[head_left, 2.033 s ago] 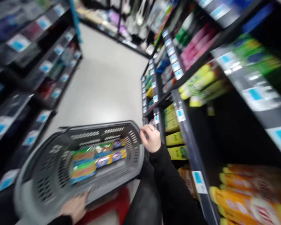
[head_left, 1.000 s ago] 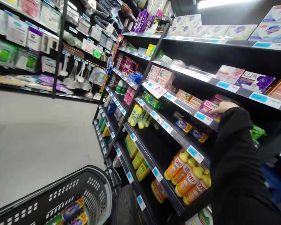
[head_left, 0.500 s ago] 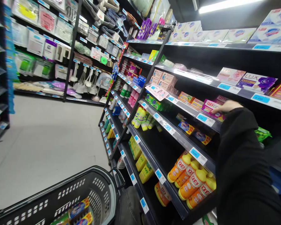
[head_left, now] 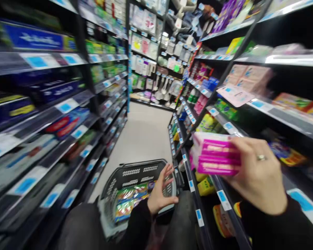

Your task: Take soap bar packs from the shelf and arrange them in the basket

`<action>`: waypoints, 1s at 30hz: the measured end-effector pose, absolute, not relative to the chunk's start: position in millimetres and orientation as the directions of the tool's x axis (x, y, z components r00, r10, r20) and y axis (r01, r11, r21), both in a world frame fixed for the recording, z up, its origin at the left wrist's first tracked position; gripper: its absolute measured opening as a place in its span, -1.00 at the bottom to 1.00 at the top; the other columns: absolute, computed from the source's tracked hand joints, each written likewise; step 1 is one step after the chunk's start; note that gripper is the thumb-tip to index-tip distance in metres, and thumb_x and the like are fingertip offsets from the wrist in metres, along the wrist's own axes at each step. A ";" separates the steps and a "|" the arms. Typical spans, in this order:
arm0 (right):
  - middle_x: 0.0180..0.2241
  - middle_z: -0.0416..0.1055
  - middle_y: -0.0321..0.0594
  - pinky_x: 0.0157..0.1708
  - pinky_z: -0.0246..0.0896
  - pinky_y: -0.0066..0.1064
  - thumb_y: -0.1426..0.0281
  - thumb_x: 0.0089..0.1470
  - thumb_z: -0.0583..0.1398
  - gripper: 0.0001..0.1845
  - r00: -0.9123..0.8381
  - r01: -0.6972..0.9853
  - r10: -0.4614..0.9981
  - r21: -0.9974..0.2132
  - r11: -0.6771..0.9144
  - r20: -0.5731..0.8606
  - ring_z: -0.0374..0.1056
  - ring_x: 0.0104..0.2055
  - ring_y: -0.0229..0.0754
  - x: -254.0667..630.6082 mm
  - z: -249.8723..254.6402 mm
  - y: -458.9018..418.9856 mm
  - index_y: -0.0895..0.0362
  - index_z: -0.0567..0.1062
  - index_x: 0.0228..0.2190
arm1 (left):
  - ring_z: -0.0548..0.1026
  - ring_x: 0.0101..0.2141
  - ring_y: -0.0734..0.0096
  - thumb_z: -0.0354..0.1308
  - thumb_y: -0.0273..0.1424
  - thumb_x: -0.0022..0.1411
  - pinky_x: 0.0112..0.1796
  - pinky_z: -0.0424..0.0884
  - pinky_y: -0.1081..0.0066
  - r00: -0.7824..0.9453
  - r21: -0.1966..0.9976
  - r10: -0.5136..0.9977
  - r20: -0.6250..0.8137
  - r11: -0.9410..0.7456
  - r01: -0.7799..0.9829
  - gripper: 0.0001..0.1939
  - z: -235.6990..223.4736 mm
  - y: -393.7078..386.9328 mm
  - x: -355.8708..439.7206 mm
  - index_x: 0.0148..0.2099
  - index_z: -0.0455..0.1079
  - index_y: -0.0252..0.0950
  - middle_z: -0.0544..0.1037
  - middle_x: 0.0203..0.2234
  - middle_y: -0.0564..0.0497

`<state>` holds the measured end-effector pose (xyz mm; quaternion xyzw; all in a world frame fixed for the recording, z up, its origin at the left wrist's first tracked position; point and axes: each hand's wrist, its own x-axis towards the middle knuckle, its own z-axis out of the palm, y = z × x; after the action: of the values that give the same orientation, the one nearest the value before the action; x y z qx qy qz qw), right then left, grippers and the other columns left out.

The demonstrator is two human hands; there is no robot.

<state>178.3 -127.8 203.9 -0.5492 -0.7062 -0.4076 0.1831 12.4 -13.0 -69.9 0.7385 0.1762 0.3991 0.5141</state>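
My right hand [head_left: 258, 170], wearing a ring, grips a magenta-and-white pack of soap [head_left: 216, 154] in front of the right-hand shelves. Its lettering is smeared by motion. Over the right part of a dark shopping basket [head_left: 131, 172], my left hand [head_left: 160, 191] has its fingers apart and nothing in them. Inside the basket lie several brightly coloured packs [head_left: 131, 198], mostly green, red and yellow. The basket stands on the floor between my knees.
Shelves of boxed goods [head_left: 39, 40] line the left side. The right shelves hold peach-coloured boxes [head_left: 247, 76] and yellow bottles [head_left: 207, 123], with price tags along their edges. A pale floor [head_left: 148, 128] leads to hanging goods [head_left: 164, 86] at the back.
My right hand has taken the magenta soap pack off the shelf and brought it toward the aisle. My left hand has come into view above the basket. The view has turned left.
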 end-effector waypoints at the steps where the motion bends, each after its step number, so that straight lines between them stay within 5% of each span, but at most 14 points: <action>1: -0.12 0.37 -0.01 -0.14 0.28 0.04 0.37 -0.02 0.20 -0.31 -0.367 0.927 0.639 0.325 0.189 0.676 0.29 -0.11 0.16 167.5 186.1 -118.9 -0.01 0.16 0.15 | 0.10 0.27 -0.08 0.15 0.35 -0.21 0.11 0.32 0.04 0.593 0.910 0.690 0.415 -0.324 -0.259 0.34 -48.7 -17.7 1.6 0.37 -0.50 -0.10 -0.07 0.33 -0.29; 3: -0.12 0.38 0.00 -0.18 0.32 0.03 0.41 -0.01 0.18 -0.29 -0.433 0.898 0.643 0.246 0.364 0.632 0.30 -0.13 0.13 150.0 155.6 -103.5 0.03 0.13 0.18 | 0.07 0.28 -0.12 0.21 0.37 -0.38 0.17 0.21 0.00 0.576 0.906 0.704 0.415 -0.261 -0.334 0.44 -6.0 -25.0 -16.9 0.37 -0.50 -0.04 -0.13 0.35 -0.22; 8: -0.13 0.40 -0.04 -0.18 0.33 0.03 0.44 -0.04 0.20 -0.33 -0.411 0.841 0.636 0.004 0.540 0.653 0.33 -0.13 0.10 127.3 111.2 -85.6 0.00 0.21 0.13 | 0.20 0.20 -0.09 0.27 0.30 -0.36 0.17 0.20 0.07 0.460 0.955 0.838 0.294 -0.241 -0.172 0.29 39.2 -39.2 -49.8 0.29 -0.18 -0.16 -0.15 0.34 -0.27; 13: -0.11 0.39 -0.02 -0.16 0.34 0.03 0.48 0.00 0.15 -0.39 -0.439 0.793 0.632 -0.055 0.607 0.639 0.33 -0.10 0.09 123.0 101.5 -88.2 0.03 0.23 0.12 | 0.35 0.09 0.05 0.32 0.11 -0.13 0.05 0.33 0.18 0.337 0.911 0.851 0.402 -0.337 -0.236 -0.16 25.3 -48.1 -58.3 0.04 0.06 -0.20 0.15 0.22 -0.25; 18: -0.04 0.36 0.05 -0.06 0.30 -0.01 0.35 0.04 0.23 -0.40 -0.487 0.783 0.703 -0.097 0.614 0.518 0.30 -0.02 0.10 135.2 99.9 -83.2 0.18 0.27 0.11 | 0.46 -0.09 0.14 0.47 -0.04 -0.29 -0.04 0.38 0.19 0.399 0.906 0.835 0.378 -0.244 -0.347 -0.09 23.6 -35.4 -53.5 0.05 0.14 -0.24 0.41 -0.04 -0.14; 23: -0.12 0.42 -0.03 -0.15 0.33 -0.18 0.09 -0.04 0.29 -0.30 -0.455 0.845 0.888 -0.283 0.453 0.065 0.38 -0.12 0.02 164.4 69.0 -34.8 0.19 0.35 0.07 | 0.47 -0.12 0.13 0.50 -0.19 -0.31 -0.05 0.38 0.15 0.486 0.937 0.874 0.023 0.150 -0.315 -0.21 -15.6 -9.6 -26.9 -0.04 0.28 -0.37 0.50 -0.16 -0.14; 26: -0.20 0.46 -0.11 -0.24 0.31 -0.32 0.07 -0.07 0.30 -0.36 -0.462 0.868 0.830 -0.351 0.351 -0.312 0.41 -0.21 -0.08 183.4 24.9 0.5 0.19 0.41 -0.02 | 0.51 -0.21 0.15 0.46 -0.19 -0.23 -0.16 0.43 0.17 0.580 0.845 0.787 -0.211 0.445 -0.297 -0.24 -72.1 -2.4 -5.8 -0.01 0.30 -0.41 0.53 -0.17 -0.20; 30: -0.19 0.45 -0.08 -0.22 0.26 -0.38 0.18 -0.20 0.37 -0.33 -0.407 0.908 0.742 -0.321 0.268 -0.533 0.40 -0.19 -0.08 205.2 -68.1 26.8 0.25 0.39 -0.08 | 0.51 -0.10 0.23 0.23 -0.19 0.11 -0.13 0.45 0.27 0.543 0.915 0.767 -0.342 0.403 0.009 -0.33 -170.2 4.4 5.1 0.20 0.17 -0.34 0.44 0.03 -0.26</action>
<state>205.2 26.8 -68.1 -0.5262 -0.7839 0.2986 -0.1394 5.1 4.4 -170.2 0.4818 0.4023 0.2580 0.7345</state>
